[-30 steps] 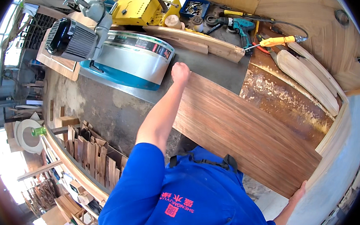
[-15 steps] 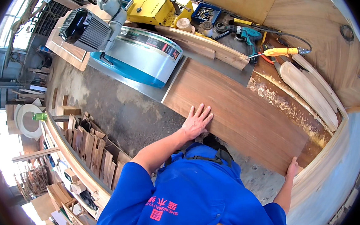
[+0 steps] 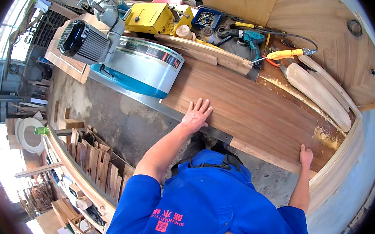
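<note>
While a bare left hand lies spread, a right hand meets the right end of a broad, flat, brown wooden board

As the board lies over a dark grey metal tabletop, its left end is right by a rounded silver-and-teal machine housing; whether the two touch, I cannot tell. A strip of the metal shows along the board's near side, and the right part of the board extends over a brown, sawdust-strewn surface.

The left hand rests palm down near the board's left end, at the near edge, with its fingers parted. The right hand is bunched at the opposite end, near the close corner; whether it pinches the board or only presses against it, I cannot tell.

Along the board's far side runs a long, pale wooden strip set on edge. Beyond the strip stand a yellow box-shaped metal device and a blue plastic tray of small metal pieces. Near the strip's right end lie a teal-and-black power drill and a yellow-handled tool, with a smooth, curved, pale wooden piece farther right.
</note>
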A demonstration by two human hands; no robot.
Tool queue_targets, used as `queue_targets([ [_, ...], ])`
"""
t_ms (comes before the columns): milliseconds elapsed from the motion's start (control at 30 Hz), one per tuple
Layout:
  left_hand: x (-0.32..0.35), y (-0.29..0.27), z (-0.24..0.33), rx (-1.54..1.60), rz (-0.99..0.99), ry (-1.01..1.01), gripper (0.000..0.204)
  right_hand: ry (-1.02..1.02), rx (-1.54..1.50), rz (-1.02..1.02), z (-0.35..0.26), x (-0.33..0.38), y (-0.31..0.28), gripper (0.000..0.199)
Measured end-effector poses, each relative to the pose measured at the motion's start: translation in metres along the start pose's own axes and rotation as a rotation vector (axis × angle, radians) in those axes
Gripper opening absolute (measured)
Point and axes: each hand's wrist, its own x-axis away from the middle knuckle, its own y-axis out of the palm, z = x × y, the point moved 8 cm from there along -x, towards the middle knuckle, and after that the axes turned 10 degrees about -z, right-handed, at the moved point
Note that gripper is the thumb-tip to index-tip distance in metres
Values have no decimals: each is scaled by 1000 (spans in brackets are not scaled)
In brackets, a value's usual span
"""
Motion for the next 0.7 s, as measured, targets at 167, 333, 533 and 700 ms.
queue_targets([
  [167,7,-5,-21,0,-27,3,82,-10,79,-8,-39,25,-4,63],
  [333,14,-8,-48,-17,-22,-17,81,-98,36,-77,-78,46,1,66],
  [533,21,-7,-72,-59,-22,-57,82,-552,295,-114,-165,129,16,93],
  [700,29,-12,-83,-132,40,-108,82,-671,393,-165,-196,153,46,90],
])
